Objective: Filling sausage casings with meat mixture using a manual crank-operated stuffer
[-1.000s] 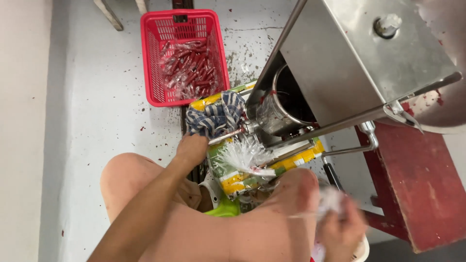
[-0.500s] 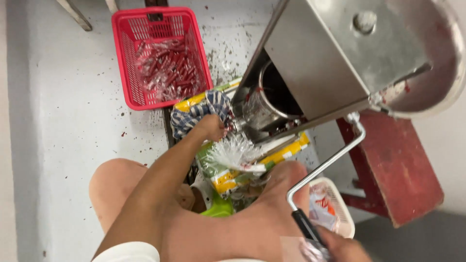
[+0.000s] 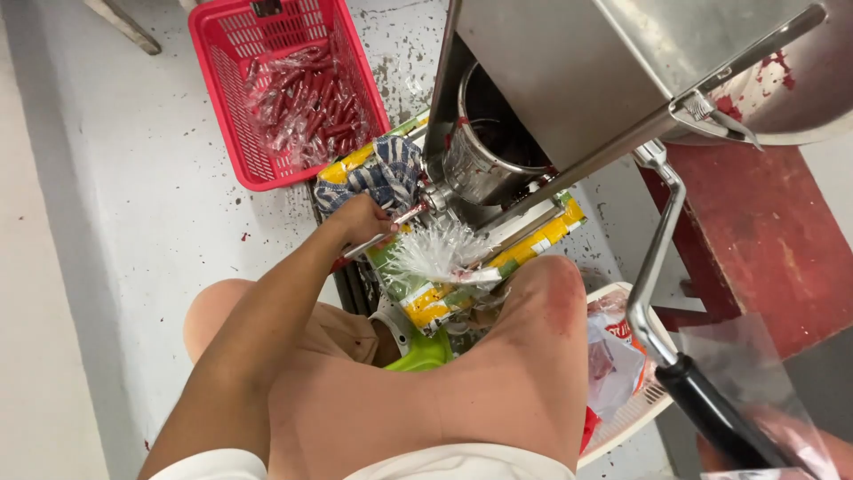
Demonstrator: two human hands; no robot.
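Speckled grey floor (image 3: 160, 204) under metal stuffer (image 3: 569, 80), left hand (image 3: 360, 220) pinching its nozzle (image 3: 404, 216), right hand unseen.

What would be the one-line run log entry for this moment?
left hand: at machine nozzle | right hand: out of view | red basket: wrapped red sticks inside

left: bare floor (image 3: 133, 222) open beside the red basket (image 3: 222, 107) | centre: left hand (image 3: 360, 220) wedged at the nozzle (image 3: 418, 209) — cloth (image 3: 378, 173) above, plastic bunch (image 3: 440, 253) and knees below, tight | right: crank (image 3: 653, 267) and red bench (image 3: 764, 240) block — white tray (image 3: 635, 413) fills the gap under the handle
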